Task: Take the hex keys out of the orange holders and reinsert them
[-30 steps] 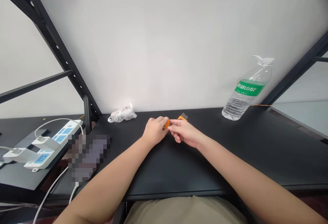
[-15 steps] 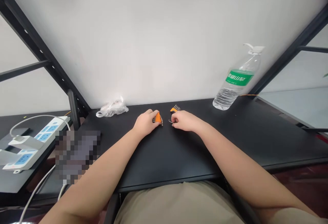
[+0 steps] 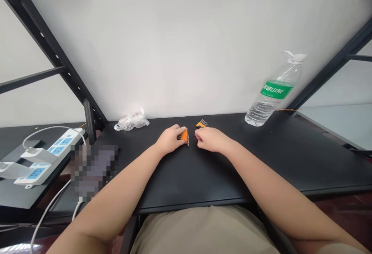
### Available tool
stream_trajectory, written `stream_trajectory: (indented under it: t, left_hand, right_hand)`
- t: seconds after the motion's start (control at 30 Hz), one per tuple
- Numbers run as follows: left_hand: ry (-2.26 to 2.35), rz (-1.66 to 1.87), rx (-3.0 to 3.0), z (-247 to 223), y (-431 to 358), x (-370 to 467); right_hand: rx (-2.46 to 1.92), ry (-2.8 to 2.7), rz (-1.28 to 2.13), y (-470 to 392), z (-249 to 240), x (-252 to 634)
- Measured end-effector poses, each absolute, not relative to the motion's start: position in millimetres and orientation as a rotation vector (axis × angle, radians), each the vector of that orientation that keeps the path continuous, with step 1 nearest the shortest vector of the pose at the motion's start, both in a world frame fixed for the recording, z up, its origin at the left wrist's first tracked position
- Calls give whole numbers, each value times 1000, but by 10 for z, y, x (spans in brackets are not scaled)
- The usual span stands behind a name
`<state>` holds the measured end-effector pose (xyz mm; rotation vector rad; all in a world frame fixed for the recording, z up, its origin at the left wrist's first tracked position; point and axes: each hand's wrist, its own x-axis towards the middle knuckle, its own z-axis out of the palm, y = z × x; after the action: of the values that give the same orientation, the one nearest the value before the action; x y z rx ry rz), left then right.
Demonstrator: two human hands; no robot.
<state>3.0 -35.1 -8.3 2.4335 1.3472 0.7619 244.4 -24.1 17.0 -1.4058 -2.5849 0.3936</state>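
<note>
My left hand grips an orange holder with dark metal bits sticking out of it, above the black table. To its right, my right hand has its fingers pinched together, and a small thin metal piece shows at the fingertips. Just behind my right hand lies a second orange holder with a row of dark bits pointing up and away. The two hands are a short gap apart and do not touch.
A crumpled clear plastic bag lies at the back left. A large water bottle with a green label stands at the back right. On the left are a white power strip with plugs and cables, and a pixelated object. Black metal frames flank both sides.
The whole view has shifted slightly. The fingers of my right hand have curled in more, and less of the thin metal piece shows. My left hand still grips its orange holder.
</note>
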Motion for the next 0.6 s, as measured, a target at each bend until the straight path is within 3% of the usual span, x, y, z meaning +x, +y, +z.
stream_trajectory:
  t: [0.27,0.6]
  left_hand:
    - [1263,803,2431,-42,-405,58]
    - [1245,829,2413,-56,-425,53]
  right_hand:
    - [-1198,-2389,754,-225,215,2423]
    - [-1215,-2299,893,-219,233,2463]
